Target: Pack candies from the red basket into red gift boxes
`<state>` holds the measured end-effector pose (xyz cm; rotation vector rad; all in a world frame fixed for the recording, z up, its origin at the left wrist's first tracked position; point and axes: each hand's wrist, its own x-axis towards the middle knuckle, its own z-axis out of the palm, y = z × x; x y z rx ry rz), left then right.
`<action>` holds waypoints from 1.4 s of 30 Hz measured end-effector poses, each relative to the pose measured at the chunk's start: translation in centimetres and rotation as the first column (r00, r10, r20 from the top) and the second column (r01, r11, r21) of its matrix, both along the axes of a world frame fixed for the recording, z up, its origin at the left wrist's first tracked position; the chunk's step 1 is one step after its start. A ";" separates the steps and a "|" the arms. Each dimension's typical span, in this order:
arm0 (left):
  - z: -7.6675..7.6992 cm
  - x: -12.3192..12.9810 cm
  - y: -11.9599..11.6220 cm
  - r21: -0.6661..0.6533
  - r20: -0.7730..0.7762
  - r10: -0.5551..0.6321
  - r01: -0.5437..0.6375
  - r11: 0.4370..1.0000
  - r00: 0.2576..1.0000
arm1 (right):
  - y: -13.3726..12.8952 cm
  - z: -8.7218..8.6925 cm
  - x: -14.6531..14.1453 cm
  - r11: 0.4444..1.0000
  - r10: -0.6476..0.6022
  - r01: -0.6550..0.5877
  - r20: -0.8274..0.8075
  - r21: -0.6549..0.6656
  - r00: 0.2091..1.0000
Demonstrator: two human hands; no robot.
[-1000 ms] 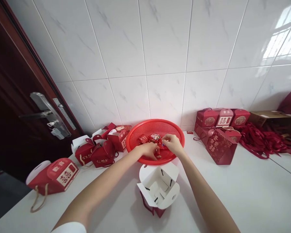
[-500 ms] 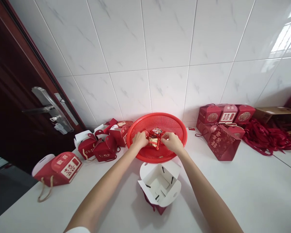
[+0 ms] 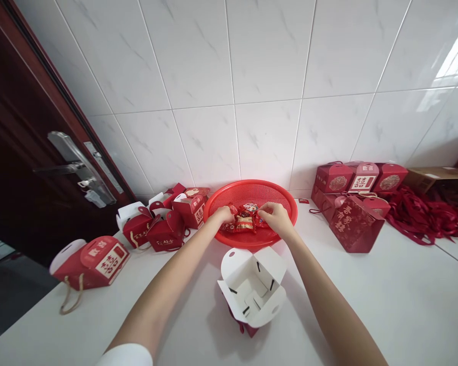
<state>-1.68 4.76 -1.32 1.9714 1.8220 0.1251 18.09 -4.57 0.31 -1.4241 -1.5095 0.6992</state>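
Note:
A red plastic basket (image 3: pixel 248 189) holds several wrapped candies (image 3: pixel 245 223) in red and gold foil. My left hand (image 3: pixel 224 216) reaches in over its left side, fingers curled down at the candies; what they hold, if anything, is hidden. On the right side, my right hand (image 3: pixel 275 218) has thumb and fingers pinched together at a red wrapped candy (image 3: pixel 260 221). Between my forearms and in front of the basket stands an open gift box (image 3: pixel 252 287), white inside with dark red outside, its flaps spread. No candy shows inside it.
Several red gift boxes (image 3: pixel 164 231) stand at left, with a larger roped box (image 3: pixel 95 262) nearer. At right are stacked red boxes (image 3: pixel 362 178), a tilted red box (image 3: pixel 354 223), red ribbons (image 3: pixel 423 216) and a cardboard box (image 3: pixel 438 174). A tiled wall (image 3: pixel 267 137) rises behind.
Both hands have shifted slightly within the basket, the left one dipping lower among the candies. More candies show between the hands. The open gift box stays in place.

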 end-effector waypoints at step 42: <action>3.3 4.3 1.2 0.323 0.474 -0.272 0.121 0.938 0.837 | 0.9 -1.1 0.2 0.991 -0.041 0.089 -0.419 0.096 0.907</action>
